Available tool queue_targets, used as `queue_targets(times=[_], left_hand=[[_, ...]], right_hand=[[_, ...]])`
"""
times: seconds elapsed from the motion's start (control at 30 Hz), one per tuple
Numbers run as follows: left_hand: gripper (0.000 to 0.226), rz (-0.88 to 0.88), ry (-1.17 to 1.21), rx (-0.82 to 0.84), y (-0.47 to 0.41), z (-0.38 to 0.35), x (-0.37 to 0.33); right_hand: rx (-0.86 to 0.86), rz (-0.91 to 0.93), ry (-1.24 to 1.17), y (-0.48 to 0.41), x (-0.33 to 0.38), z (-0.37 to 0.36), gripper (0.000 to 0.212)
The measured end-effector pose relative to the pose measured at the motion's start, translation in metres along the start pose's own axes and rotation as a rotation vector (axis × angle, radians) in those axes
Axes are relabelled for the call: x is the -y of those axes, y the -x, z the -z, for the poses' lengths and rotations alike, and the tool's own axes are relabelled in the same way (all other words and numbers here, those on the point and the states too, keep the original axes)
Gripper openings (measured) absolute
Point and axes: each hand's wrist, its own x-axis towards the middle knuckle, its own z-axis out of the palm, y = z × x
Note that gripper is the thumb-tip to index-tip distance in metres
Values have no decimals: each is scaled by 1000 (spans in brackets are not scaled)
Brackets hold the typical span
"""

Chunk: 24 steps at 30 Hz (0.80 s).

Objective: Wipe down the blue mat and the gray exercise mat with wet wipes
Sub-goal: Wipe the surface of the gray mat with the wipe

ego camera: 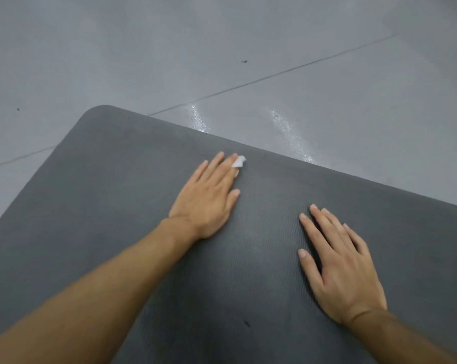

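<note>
The gray exercise mat (pixel 261 258) fills the lower part of the head view, its rounded corner at the upper left and its far edge running down to the right. My left hand (pixel 209 200) lies flat on the mat near that far edge, fingers straight, pressing a white wet wipe (pixel 238 162) of which only a small corner shows past the fingertips. My right hand (pixel 337 264) rests flat on the mat to the right, fingers straight and spread, holding nothing. The blue mat is out of view.
Gray floor (pixel 169 48) with thin seam lines surrounds the mat. Two shiny wet streaks (pixel 290 135) lie on the floor just beyond the mat's far edge. A small dark speck (pixel 247 323) sits on the mat near me.
</note>
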Motion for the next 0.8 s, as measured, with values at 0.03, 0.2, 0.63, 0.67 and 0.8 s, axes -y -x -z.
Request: queue_targets(times=[0.03, 0.2, 0.63, 0.67, 0.8], left_hand=[[70, 60, 16, -15, -4, 2, 22], [60, 375, 105, -90, -13, 11, 104], [64, -276, 244, 31, 25, -5, -51], [64, -336, 183, 40, 31, -6, -56], [66, -292, 26, 26, 22, -10, -34]], right_hand=[[-3, 0, 3, 0, 0, 0, 62], [-7, -8, 7, 1, -1, 0, 62], [40, -10, 35, 1, 1, 3, 64], [48, -11, 39, 0, 1, 4, 64], [73, -20, 50, 1, 2, 4, 66]])
